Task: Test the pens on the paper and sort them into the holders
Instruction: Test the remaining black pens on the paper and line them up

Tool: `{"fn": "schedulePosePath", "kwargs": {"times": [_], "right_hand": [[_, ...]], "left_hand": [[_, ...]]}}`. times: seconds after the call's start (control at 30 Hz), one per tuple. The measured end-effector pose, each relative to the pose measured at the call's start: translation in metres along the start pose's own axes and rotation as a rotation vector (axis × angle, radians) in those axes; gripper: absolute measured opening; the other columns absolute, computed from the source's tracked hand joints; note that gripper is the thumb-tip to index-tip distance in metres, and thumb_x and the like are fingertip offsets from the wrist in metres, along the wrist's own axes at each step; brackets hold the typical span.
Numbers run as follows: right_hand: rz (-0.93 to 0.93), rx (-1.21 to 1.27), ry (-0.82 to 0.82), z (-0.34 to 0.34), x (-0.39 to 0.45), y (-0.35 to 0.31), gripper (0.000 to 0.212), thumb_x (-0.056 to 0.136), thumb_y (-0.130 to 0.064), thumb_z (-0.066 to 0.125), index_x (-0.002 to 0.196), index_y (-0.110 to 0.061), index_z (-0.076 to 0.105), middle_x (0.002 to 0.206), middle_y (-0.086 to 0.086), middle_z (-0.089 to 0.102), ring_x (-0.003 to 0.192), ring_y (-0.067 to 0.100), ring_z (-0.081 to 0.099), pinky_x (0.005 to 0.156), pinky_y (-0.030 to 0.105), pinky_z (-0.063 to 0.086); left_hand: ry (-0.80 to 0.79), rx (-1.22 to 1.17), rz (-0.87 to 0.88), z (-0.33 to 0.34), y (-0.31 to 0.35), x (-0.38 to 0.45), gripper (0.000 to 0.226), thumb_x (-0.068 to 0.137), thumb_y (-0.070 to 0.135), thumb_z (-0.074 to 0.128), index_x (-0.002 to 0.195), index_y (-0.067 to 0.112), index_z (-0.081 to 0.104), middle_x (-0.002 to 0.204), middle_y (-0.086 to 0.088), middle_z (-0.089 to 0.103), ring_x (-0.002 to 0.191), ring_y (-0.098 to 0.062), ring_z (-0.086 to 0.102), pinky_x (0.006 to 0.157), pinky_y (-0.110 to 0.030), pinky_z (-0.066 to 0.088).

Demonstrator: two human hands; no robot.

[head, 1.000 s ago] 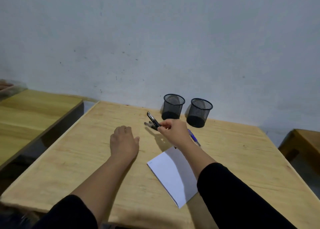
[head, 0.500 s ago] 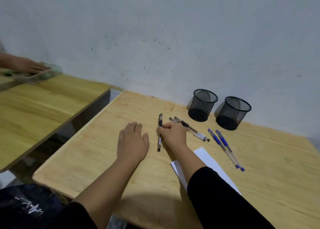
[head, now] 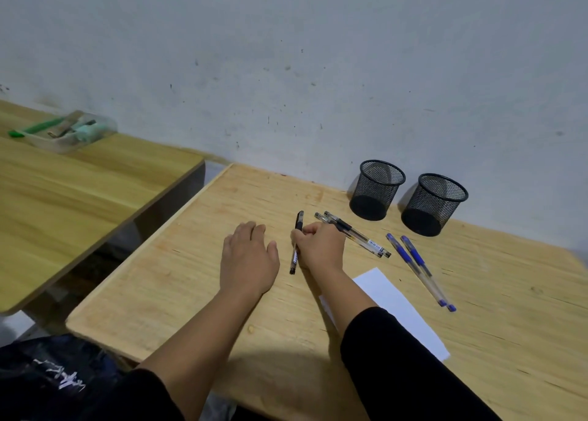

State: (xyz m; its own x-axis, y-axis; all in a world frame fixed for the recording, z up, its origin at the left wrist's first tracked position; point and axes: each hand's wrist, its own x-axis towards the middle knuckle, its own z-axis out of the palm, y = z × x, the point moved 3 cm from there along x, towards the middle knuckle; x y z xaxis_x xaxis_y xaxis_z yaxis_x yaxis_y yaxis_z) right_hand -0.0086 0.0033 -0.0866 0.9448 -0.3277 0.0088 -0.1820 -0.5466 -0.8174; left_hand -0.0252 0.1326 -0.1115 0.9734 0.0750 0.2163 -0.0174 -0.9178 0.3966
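Observation:
My right hand (head: 319, 245) is closed around a black pen (head: 296, 242) that lies nearly upright on the wooden desk (head: 178, 280). My left hand (head: 248, 258) rests flat on the desk just left of that pen, fingers apart, holding nothing. Two more black pens (head: 356, 234) lie side by side right of my right hand. Further right lie two blue pens (head: 416, 267). A white paper (head: 397, 309) lies partly under my right forearm. Two black mesh holders (head: 377, 189) (head: 434, 204) stand by the wall, and both look empty.
A second wooden desk (head: 73, 204) stands to the left across a gap. On it sits a clear tray (head: 68, 132) with green and other small items. A marked white wall (head: 318, 70) runs right behind the holders. A dark bag (head: 57, 376) sits low left.
The view has swung left and down since a second ago. My right hand brought the black pen from in the air down onto the desk. A person's hand at the left tray is gone.

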Motion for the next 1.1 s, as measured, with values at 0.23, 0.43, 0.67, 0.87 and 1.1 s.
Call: {"fn": "schedulePosePath", "kwargs": {"times": [0.23, 0.43, 0.67, 0.87, 1.1], "right_hand": [[-0.127, -0.114, 0.008, -0.032, -0.003, 0.006, 0.025, 0.086, -0.02, 0.057, 0.102, -0.007, 0.071, 0.096, 0.007, 0.071, 0.082, 0.019, 0.061, 0.069, 0.024, 0.044], [-0.159, -0.443, 0.049, -0.076, 0.011, 0.025, 0.024, 0.088, -0.023, 0.056, 0.108, -0.015, 0.068, 0.102, 0.006, 0.062, 0.086, 0.018, 0.058, 0.07, 0.028, 0.048], [-0.267, -0.646, 0.036, -0.098, 0.014, 0.038, 0.024, 0.092, -0.023, 0.051, 0.108, -0.013, 0.065, 0.104, 0.006, 0.056, 0.093, 0.02, 0.053, 0.073, 0.029, 0.043], [-0.286, -0.641, 0.028, -0.092, 0.021, 0.043, 0.026, 0.093, -0.024, 0.05, 0.108, -0.012, 0.067, 0.103, 0.007, 0.056, 0.09, 0.019, 0.052, 0.067, 0.028, 0.037], [-0.295, -0.518, 0.039, -0.094, 0.023, 0.049, 0.019, 0.089, -0.021, 0.054, 0.095, -0.011, 0.069, 0.1, 0.003, 0.057, 0.094, 0.016, 0.052, 0.074, 0.03, 0.045]], "left_hand": [[-0.004, -0.118, 0.015, -0.012, 0.021, 0.013, 0.042, 0.093, 0.03, 0.043, 0.128, 0.01, 0.049, 0.136, -0.009, 0.049, 0.129, -0.024, 0.04, 0.109, -0.036, 0.03], [-0.033, -0.15, 0.272, -0.012, 0.082, 0.03, 0.031, 0.089, 0.024, 0.051, 0.119, 0.017, 0.055, 0.126, -0.005, 0.052, 0.117, -0.024, 0.048, 0.099, -0.036, 0.041], [-0.137, -0.024, 0.384, 0.014, 0.105, 0.048, 0.032, 0.087, 0.017, 0.054, 0.118, 0.018, 0.058, 0.126, -0.005, 0.053, 0.114, -0.025, 0.051, 0.094, -0.036, 0.044], [-0.108, 0.047, 0.396, 0.024, 0.105, 0.054, 0.025, 0.09, 0.015, 0.051, 0.114, 0.018, 0.056, 0.117, -0.005, 0.057, 0.113, -0.024, 0.047, 0.085, -0.035, 0.042], [-0.088, 0.044, 0.417, 0.028, 0.104, 0.055, 0.017, 0.093, 0.016, 0.046, 0.107, 0.018, 0.056, 0.11, -0.004, 0.06, 0.106, -0.023, 0.047, 0.08, -0.033, 0.037]]}}
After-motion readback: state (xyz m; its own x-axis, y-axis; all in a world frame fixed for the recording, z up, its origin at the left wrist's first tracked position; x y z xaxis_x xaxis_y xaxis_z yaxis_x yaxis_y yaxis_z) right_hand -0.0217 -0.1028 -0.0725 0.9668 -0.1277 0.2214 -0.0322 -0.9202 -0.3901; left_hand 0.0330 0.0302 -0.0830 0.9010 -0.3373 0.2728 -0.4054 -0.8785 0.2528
